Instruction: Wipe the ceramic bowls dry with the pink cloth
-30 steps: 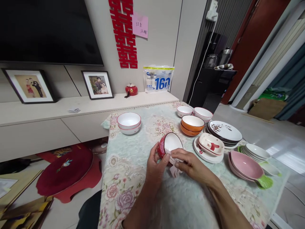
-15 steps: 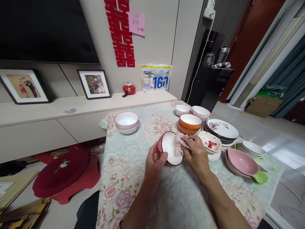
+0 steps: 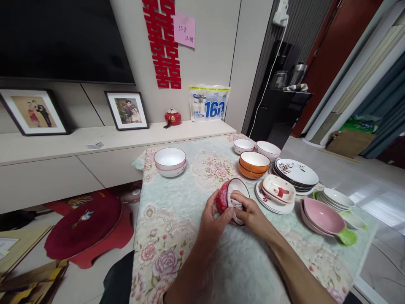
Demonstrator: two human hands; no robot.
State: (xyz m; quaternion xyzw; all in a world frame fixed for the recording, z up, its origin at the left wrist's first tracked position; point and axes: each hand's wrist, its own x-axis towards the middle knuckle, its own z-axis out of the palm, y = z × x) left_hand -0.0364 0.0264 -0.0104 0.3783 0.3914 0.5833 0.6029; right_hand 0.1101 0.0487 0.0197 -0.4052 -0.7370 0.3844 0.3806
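My left hand (image 3: 215,214) grips a red patterned bowl (image 3: 223,196) by its left side, thumb over the rim. The bowl is tilted, its white inside turned to the right. My right hand (image 3: 249,211) is inside the bowl, fingers closed on a pale cloth (image 3: 233,200) that is mostly hidden and pressed to the inner wall. Just right of the hands, a red-and-white oblong dish (image 3: 278,188) lies on small white plates (image 3: 272,205). Behind these stand two stacked orange bowls (image 3: 253,165).
White red-rimmed bowls (image 3: 170,162) stand at the table's far left, and more white bowls (image 3: 267,148) at the back right. Dark-edged plates (image 3: 295,173), pink leaf-handled bowls (image 3: 321,217) and small white dishes (image 3: 338,197) line the right side. A red stool (image 3: 85,228) is left of the table.
My right hand has moved with the cloth from the rim's upper right down into the bowl. The bowl has shifted slightly right and tilted further, showing more of its red outside.
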